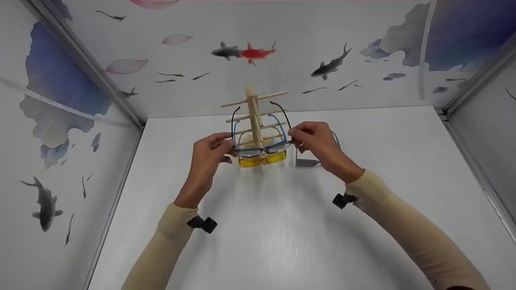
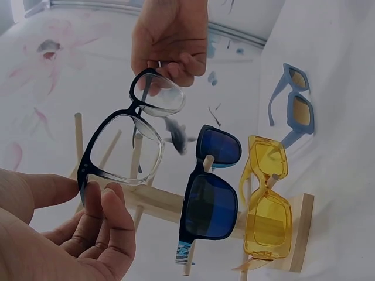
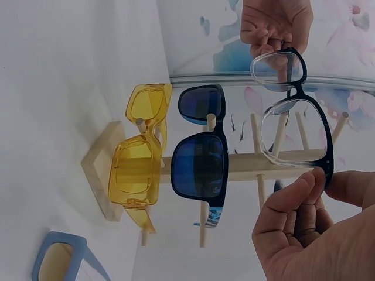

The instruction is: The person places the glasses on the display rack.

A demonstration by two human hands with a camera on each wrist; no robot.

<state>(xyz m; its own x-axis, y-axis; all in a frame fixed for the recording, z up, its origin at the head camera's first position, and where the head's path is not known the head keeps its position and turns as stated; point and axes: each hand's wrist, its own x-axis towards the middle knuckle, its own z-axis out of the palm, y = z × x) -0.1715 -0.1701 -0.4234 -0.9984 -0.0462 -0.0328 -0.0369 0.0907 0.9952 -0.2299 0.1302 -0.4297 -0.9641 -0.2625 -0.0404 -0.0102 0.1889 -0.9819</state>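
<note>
My left hand [image 1: 209, 156] and right hand [image 1: 319, 146] hold a pair of black-and-clear eyeglasses [image 2: 88, 149] between them. Each hand pinches a front corner near the hinge with thumb and fingers. The glasses are in front of the upper part of a wooden display stand [image 3: 243, 167] with crossbars; whether they touch it I cannot tell. Lower on the stand hang black sunglasses with blue lenses [image 2: 210, 205], and beneath them yellow see-through glasses [image 3: 135, 170]. Both rest on pegs at the nose bridge. In the head view the held pair partly covers the blue-lensed one.
Blue-framed sunglasses with brownish lenses [image 2: 302, 111] lie on the white table [image 1: 274, 233], right of the stand and partly behind my right hand in the head view. A back wall [image 1: 282, 24] painted with fish rises behind the stand; a side wall [image 1: 60, 133] borders the left.
</note>
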